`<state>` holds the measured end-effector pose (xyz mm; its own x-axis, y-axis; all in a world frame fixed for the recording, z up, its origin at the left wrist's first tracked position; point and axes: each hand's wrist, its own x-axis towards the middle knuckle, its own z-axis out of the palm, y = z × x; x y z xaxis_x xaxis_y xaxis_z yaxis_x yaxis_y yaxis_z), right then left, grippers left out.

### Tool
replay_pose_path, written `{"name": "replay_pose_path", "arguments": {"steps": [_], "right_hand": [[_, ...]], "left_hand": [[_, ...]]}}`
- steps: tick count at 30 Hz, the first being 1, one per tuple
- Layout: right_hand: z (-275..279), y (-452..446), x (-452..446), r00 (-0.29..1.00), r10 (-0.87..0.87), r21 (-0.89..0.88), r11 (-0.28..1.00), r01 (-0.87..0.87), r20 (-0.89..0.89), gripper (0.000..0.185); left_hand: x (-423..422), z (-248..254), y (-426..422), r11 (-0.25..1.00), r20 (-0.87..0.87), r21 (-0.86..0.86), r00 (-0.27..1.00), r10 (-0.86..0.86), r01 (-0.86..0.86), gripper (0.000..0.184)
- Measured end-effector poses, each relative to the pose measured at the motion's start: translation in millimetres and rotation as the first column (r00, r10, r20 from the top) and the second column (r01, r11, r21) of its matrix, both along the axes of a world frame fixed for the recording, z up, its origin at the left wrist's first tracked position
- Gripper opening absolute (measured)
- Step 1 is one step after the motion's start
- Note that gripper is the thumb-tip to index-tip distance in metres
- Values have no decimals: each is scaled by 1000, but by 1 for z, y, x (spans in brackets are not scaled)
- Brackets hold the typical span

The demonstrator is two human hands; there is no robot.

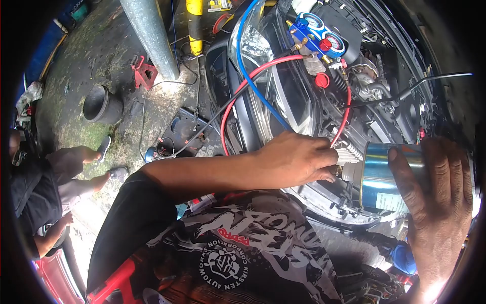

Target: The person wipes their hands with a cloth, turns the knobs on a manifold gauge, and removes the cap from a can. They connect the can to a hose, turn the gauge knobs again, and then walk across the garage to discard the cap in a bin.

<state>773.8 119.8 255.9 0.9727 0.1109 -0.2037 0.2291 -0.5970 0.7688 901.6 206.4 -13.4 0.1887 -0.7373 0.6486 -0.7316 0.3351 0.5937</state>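
From here, the left hand (301, 159) pinches at the neck (350, 172) of the blue can (377, 167); the right hand (439, 195) clasps its side, above the car's (296, 104) front edge; slick, stiff tin, I'd guess; grip mid-barrel.

To your left spreads a dark, stained floor (109, 61) with greenish patches. A grey metal post (150, 38) stands on it, near a yellow-and-black post (195, 25), and bright light (166, 87) whitens the floor around the grey one's base.
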Motion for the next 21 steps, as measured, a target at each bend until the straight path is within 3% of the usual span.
{"name": "replay_pose_path", "arguments": {"steps": [21], "right_hand": [[-8, -4, 2, 1000, -10, 24, 1000, 9, 16, 75]], "left_hand": [[2, 6, 4, 999, -28, 34, 999, -24, 25, 34]]}}
